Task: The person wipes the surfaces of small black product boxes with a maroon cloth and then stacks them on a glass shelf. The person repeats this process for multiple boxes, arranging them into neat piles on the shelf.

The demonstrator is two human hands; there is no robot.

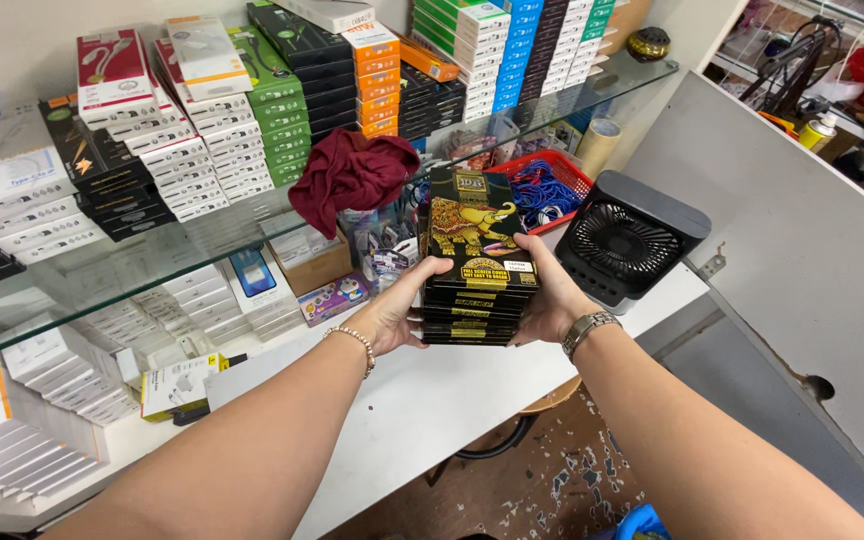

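While both hands, left (392, 318) and right (550, 300), clamp the black box stack (472, 262) in a side grip above the tabletop (432, 400), carrying is under way; setting down needs level, even pressure.

Both forearms are bare, without sleeves. The left hand (392, 318) wears a thin beaded bracelet at the wrist (small pale beads). The right hand (552, 300) wears a metal-band wristwatch.
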